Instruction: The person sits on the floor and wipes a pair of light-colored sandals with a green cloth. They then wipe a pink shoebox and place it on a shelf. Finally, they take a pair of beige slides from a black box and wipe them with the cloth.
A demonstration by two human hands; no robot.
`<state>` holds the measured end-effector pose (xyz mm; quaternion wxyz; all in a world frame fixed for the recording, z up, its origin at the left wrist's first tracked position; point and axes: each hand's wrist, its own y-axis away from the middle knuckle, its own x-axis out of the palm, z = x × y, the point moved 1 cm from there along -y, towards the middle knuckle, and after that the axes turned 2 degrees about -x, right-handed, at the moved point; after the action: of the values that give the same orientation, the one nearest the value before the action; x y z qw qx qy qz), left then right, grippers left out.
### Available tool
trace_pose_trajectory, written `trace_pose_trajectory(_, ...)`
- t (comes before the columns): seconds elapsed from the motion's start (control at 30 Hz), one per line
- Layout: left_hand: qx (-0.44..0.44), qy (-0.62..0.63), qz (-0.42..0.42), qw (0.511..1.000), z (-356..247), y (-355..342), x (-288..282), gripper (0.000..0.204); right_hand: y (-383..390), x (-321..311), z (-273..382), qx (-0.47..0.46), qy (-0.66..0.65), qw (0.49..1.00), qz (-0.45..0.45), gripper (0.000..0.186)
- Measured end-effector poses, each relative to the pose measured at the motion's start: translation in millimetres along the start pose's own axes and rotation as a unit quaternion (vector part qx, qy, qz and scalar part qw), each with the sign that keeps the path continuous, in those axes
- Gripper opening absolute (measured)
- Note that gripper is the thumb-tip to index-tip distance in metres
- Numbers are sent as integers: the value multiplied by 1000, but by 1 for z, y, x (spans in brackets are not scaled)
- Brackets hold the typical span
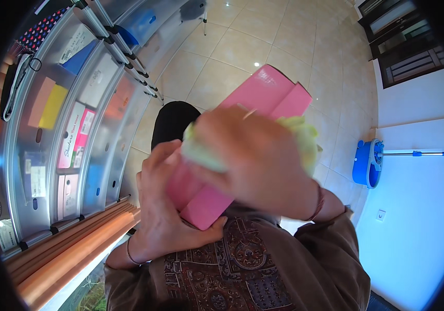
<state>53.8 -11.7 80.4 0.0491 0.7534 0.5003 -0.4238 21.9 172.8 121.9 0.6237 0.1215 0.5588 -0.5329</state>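
Observation:
A long pink box (261,90) is held up in front of my body, slanting from lower left to upper right. My left hand (162,207) grips its near end, thumb along the lower edge and fingers over the far side. Across the middle of the box lies my right hand (261,160), smeared by motion. It clutches a pale yellow-green cloth (305,135) pressed on the box's upper face. Cloth bunches out on both sides of this hand, and part of the box is hidden beneath it.
At left stands a rack (84,207) of translucent-fronted compartments holding several boxes. An orange curtain (76,249) hangs at lower left. A blue mop bucket (361,166) with a metal pole (419,154) is by the right wall. Beige tiles (242,44) cover the floor.

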Motion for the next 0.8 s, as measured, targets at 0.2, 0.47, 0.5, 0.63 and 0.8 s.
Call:
trace_pose_trajectory(0.2, -36, 88, -63, 993, 26, 19, 15, 136, 1, 23, -26, 27, 127, 987, 89, 35)
trace_pose_trajectory(0.47, 70, 77, -204, 973, 45, 18, 41, 131, -9, 3, -96, 201, 206, 956, 55, 29)
trace_pose_trajectory(0.5, 34, 87, -191, 977, 43, 17, 40, 131, -8, 4, -97, 202, 215, 954, 49, 29)
trace_pose_trajectory(0.63, -58, 127, -152, 979, 38, 24, 39, 134, -11, 14, -86, 172, 201, 964, 31, 30)
trace_pose_trajectory(0.8, -68, 112, -156, 979, 37, 32, 43, 140, -10, 41, -21, 49, 98, 994, 31, 30)
